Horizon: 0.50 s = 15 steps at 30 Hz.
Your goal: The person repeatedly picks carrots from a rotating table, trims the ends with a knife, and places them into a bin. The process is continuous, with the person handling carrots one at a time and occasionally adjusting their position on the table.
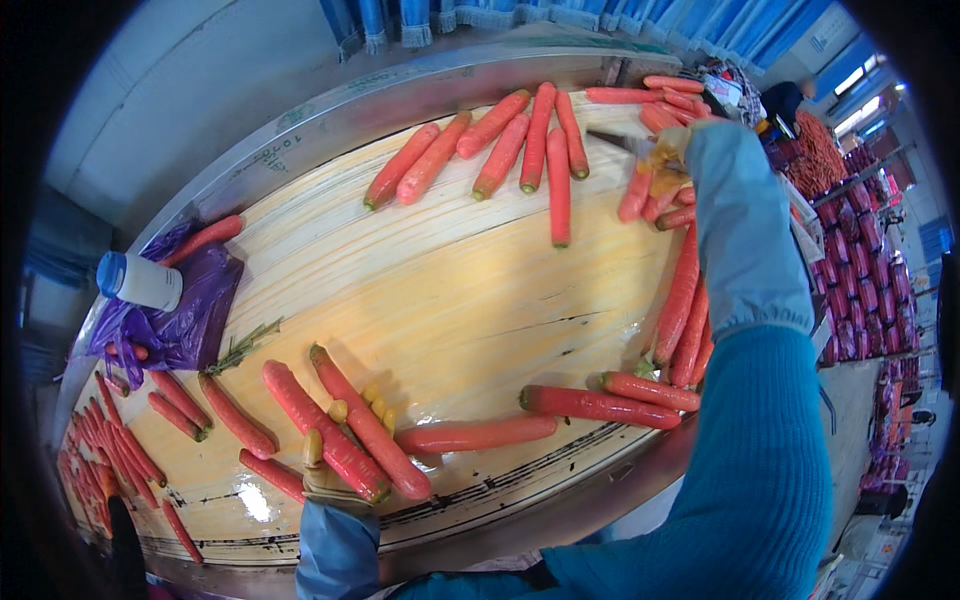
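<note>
The handling of the carrots [475,435] is judged to be only partway along: near the close edge of the table [450,290] several are left scattered, while at the far edge a loose row [537,140] is laid out, with a heap [635,192] at the right seemingly yet to be spread. By the nearer left hand [322,475], its fingers curled partly closed, two long carrots [370,425] are clasped side by side; by the farther right hand [670,160], blurred but apparently closed, a knife [615,139] is held beside the heap
</note>
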Motion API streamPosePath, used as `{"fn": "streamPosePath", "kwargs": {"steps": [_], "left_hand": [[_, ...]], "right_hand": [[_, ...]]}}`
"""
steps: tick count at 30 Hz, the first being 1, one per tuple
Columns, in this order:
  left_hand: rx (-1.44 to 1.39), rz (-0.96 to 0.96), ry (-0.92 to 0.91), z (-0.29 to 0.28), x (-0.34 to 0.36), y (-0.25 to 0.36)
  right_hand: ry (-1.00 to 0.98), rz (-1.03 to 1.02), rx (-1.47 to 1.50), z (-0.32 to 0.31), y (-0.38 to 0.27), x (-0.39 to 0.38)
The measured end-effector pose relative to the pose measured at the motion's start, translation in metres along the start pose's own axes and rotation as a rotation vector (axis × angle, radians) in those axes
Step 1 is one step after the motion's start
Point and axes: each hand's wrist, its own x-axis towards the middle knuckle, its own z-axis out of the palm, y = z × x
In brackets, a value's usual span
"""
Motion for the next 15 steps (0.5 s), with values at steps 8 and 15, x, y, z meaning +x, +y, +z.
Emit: {"fn": "streamPosePath", "kwargs": {"steps": [8, 15], "left_hand": [[0.007, -0.015, -0.014, 0.004, 0.004, 0.002], [0.022, 0.010, -0.047, 0.003, 0.007, 0.001]], "right_hand": [[-0.068, 0.129, -0.214, 0.158, -0.079, -0.010], [-0.092, 0.301, 0.381, 0.159, -0.081, -0.075]]}}
